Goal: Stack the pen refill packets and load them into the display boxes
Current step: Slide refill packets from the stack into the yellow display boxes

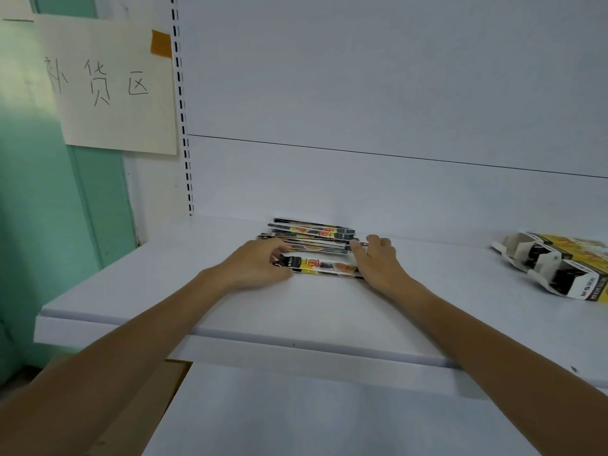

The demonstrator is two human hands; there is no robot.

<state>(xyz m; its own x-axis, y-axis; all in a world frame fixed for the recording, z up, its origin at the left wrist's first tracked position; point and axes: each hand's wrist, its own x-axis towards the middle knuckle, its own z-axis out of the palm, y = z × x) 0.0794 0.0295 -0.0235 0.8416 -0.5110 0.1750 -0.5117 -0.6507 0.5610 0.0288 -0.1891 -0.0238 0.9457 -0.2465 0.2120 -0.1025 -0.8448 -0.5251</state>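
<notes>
1. Both forearms (148, 327) are shown bare along their whole visible length, across the front edge of the shelf (296, 327).
2. The left hand (255, 266) and right hand (378, 260) are likewise seen uncovered.
3. Slender wrists (210, 278) are shown beyond that edge.

display boxes (559, 268): far right of the packet pile (312, 240), cut off by the picture's edge
packet pile print: too blurry to read
packet pile ends: hidden under the left hand (255, 266) and right hand (378, 258)
</notes>
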